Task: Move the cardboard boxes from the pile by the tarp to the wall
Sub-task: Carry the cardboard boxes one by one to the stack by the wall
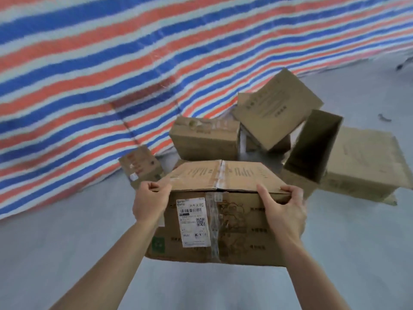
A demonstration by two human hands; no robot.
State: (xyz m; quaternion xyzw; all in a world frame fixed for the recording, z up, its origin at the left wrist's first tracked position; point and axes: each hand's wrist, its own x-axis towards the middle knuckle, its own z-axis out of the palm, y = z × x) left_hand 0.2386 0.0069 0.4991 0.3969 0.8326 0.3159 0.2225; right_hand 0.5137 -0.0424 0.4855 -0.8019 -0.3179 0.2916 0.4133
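A taped cardboard box (234, 231) with a white shipping label on its near face is held up in front of me. My left hand (148, 203) grips its upper left corner, fingers curled over the top edge. My right hand (285, 209) grips the upper right corner, thumb on the near face and fingers over the top. Behind it lies the pile of cardboard boxes (205, 139) against the striped tarp (111, 63). One box (277, 108) leans tilted on top, and an open box (312, 146) stands on end.
A small box with red print (139, 167) sits at the left of the pile. A large flattened box (364, 162) lies at the right. Grey floor (67, 253) spreads in front and to the right. A small dark scrap (384, 117) lies on the floor at right.
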